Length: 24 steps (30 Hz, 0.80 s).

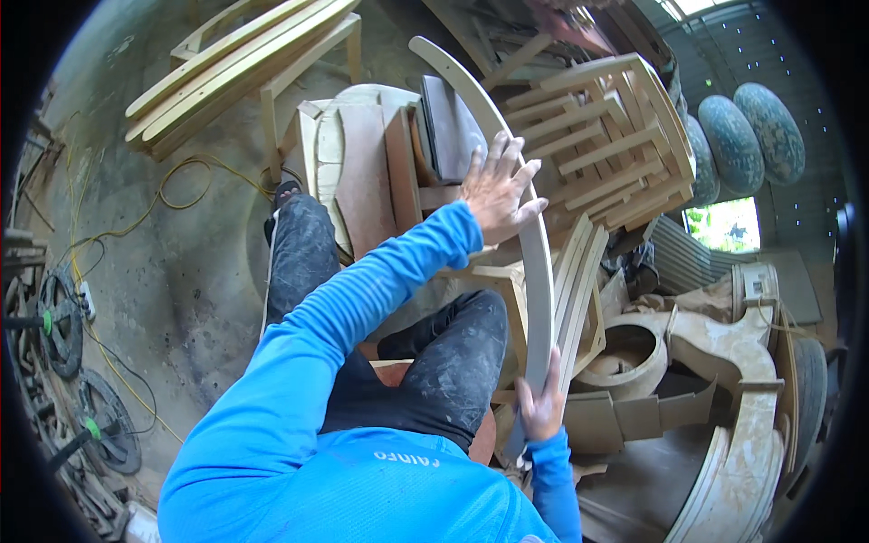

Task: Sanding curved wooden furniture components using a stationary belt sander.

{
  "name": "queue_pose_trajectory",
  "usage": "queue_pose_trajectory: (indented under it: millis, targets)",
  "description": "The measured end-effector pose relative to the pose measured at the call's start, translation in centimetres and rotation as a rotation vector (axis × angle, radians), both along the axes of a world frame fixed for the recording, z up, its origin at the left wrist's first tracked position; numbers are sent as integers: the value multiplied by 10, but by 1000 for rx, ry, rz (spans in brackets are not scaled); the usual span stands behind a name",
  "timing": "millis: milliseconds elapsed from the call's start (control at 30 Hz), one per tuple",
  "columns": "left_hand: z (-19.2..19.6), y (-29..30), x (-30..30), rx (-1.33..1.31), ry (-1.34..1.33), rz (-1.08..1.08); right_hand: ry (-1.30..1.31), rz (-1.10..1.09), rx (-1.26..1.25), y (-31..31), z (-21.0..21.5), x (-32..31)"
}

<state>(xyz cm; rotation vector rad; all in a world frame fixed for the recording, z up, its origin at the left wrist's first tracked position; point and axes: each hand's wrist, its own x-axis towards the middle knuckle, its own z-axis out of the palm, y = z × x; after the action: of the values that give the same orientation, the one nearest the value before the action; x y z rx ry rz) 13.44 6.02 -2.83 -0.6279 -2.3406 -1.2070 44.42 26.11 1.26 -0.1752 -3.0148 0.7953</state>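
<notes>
R hand (541, 409) is closed around the lower end of a long curved slat (540, 271), just beside the knee. The slat rises upward w/ its arc over a stack of boards (371, 172). L hand (496, 188) lies open and flat on the slat's upper part, fingers spread. Behind, chair frames (615, 136) are piled; no labels visible.
</notes>
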Motion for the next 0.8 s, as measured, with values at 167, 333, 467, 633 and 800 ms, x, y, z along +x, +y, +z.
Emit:
queue_pose_trajectory:
  millis: [167, 333, 467, 633, 800]
  targets:
    - [-29, -55, 68, 158, -58, 37, 23, 206, 1, -30, -7, -180]
    - [-38, -81, 112, 193, -104, 27, 51, 291, 161, -67, -15, -338]
    - [-26, -79, 116, 160, -69, -13, 183, 278, 402, -85, -17, -381]
    - [-13, -60, 116, 162, -12, -78, 121, 232, 208, -63, -18, -273]
    - [10, -36, 92, 130, 102, -67, 148, 214, 71, -2, -36, -72]
